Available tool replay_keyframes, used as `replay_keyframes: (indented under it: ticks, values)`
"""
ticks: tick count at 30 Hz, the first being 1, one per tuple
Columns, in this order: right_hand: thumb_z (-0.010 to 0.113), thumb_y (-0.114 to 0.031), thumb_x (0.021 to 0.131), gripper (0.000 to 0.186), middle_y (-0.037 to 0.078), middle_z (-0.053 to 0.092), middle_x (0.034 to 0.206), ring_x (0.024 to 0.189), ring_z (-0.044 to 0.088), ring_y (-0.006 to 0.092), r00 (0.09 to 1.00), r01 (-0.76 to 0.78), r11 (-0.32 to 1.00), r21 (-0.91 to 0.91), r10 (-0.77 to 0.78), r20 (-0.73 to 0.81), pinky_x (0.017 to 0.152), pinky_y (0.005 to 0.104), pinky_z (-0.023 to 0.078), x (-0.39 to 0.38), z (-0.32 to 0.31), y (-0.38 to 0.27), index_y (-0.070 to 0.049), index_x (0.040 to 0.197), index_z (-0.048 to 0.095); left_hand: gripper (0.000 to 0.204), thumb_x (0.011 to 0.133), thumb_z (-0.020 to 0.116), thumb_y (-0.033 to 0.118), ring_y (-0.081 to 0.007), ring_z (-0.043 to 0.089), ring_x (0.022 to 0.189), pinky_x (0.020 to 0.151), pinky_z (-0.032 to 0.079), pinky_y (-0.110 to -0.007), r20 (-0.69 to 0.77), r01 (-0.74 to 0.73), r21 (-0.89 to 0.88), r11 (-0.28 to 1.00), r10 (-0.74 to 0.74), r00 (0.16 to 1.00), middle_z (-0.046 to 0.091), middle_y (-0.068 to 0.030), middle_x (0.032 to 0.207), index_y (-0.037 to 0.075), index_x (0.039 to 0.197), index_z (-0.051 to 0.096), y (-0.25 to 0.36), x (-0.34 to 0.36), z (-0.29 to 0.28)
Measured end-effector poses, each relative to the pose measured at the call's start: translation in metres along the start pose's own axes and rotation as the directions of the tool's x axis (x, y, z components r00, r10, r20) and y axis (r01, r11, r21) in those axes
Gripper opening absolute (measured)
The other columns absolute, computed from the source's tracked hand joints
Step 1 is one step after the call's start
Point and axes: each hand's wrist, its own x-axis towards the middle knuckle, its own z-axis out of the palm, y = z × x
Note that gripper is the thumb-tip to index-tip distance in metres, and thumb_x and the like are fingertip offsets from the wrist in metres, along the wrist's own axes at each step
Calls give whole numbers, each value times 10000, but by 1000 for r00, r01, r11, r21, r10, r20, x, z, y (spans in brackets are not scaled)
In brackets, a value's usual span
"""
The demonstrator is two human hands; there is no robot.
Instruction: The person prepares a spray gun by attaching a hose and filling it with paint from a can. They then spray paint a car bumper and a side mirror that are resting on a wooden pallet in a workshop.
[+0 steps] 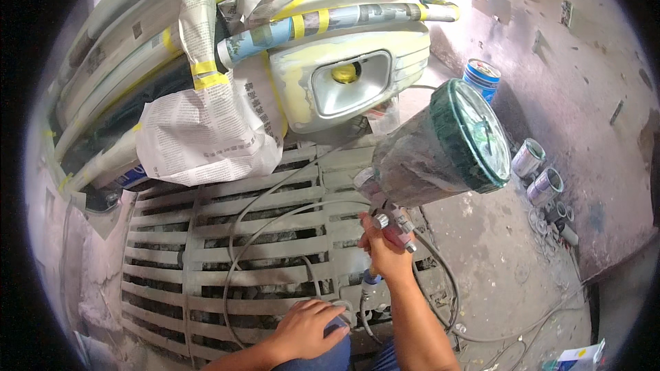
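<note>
My right hand [386, 251] is wrapped round the handle of a paint spray gun [393, 228]. A large grey cup [423, 154] with a dark green rim and lid sits on top of the gun, tilted to the right. Below the hand, a hose with a blue fitting [371, 279] joins the gun. My left hand [309, 330] lies on my knee in blue trousers, holding nothing, its fingers loosely stretched. Beyond the cup is a patchy cream and grey vehicle corner panel [292, 89] round a silver headlight recess [350, 82]. The gun stands apart from it.
Newspaper [206, 137] and yellow tape cover nearby vehicle parts. A slatted metal floor grate [254, 233] lies beneath, with a grey hose [230, 268] looping over it. At right, a blue can [481, 77] and paint tins [529, 158] stand along the stained wall [584, 82].
</note>
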Motion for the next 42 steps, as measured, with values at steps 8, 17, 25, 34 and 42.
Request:
replay_keyframes:
  ticks: [8, 17, 25, 34, 42]
  values:
    - [613, -256, 906, 263, 33, 583, 560, 462, 482, 80, 998, -15, 999, -35, 13, -60, 432, 244, 366, 13, -16, 5, -1, 948, 667, 445, 853, 599, 359, -343, 591, 993, 903, 436, -431, -50, -44, -6, 999, 43, 998, 635, -183, 1042, 4, 1121, 606, -2, 1, -1]
    - [608, -327, 909, 304, 17, 570, 588, 475, 469, 72, 971, -66, 989, -133, 33, -238, 439, 227, 343, 41, -66, 6, -37, 983, 659, 434, 858, 597, 362, -336, 589, 1019, 926, 425, -428, -46, -48, 7, 999, 48, 998, 633, -181, 1066, 15, 1118, 608, -6, 4, -3]
    - [638, -238, 885, 212, 28, 571, 559, 473, 486, 80, 941, 108, 978, -178, -158, -300, 448, 252, 369, 26, -50, 6, -27, 872, 660, 421, 871, 572, 363, -340, 574, 1038, 906, 436, -441, 117, 24, -21, 999, -22, 993, 624, -177, 1088, 47, 1148, 598, -1, 9, -8]
    - [631, -64, 872, 146, 87, 656, 790, 581, 615, 137, 945, 296, 842, -451, -326, 10, 526, 278, 480, -23, 1, -9, 35, 979, 635, 451, 878, 547, 385, -322, 529, 1133, 937, 440, -451, 407, 326, 32, 945, -310, 859, 600, -129, 1168, 50, 1175, 598, 34, -69, -24]
    - [674, -107, 841, 104, 72, 684, 733, 653, 652, 156, 974, 217, 686, -695, -198, 108, 614, 297, 499, -56, 34, -14, -5, 860, 664, 600, 903, 541, 426, -355, 391, 1264, 887, 450, -516, 322, 470, 413, 780, -607, 726, 322, -213, 1444, 78, 1378, 423, 89, -222, -80]
